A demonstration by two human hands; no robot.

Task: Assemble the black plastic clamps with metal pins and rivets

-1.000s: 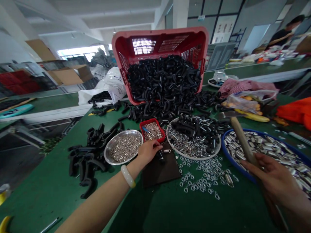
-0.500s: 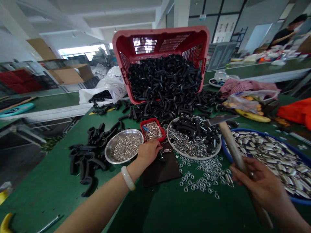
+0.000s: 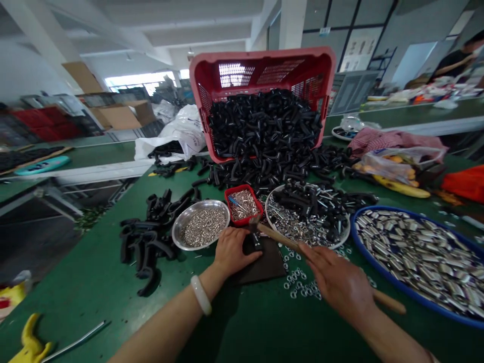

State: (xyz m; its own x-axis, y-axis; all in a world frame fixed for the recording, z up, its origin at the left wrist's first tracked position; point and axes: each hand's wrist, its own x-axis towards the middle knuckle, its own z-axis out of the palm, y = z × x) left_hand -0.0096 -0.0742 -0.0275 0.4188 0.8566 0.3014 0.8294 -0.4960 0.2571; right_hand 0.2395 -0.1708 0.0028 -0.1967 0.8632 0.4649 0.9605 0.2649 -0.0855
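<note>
My right hand [image 3: 336, 277] is closed around the wooden handle of a hammer [image 3: 278, 237], its metal head tilted over the dark plate. Close beneath the head, a small black part with a shiny metal piece [image 3: 256, 243] rests on the dark brown plate [image 3: 260, 267]. My left hand [image 3: 232, 252], with a white bangle on its wrist, steadies that part between thumb and fingers; the fingertips are partly hidden. Just beyond are a red box [image 3: 260, 201] of small pins and a metal bowl [image 3: 176, 237] of small silvery pieces. Whether the hammer touches the part I cannot tell.
A white-rimmed tray [image 3: 347, 234] holds screws and black parts; a blue tray [image 3: 355, 237] holds metal sleeves. Metal rings [image 3: 298, 282] lie scattered between. Behind stands a red basket [image 3: 328, 91] of black parts. A yellow-handled tool [image 3: 32, 338] lies at front left. A person works far right.
My right hand has swung the hammer left and down, from beside the blue tray to over the plate. My left hand has shifted slightly nearer, its thumb now stretched along the black part.
</note>
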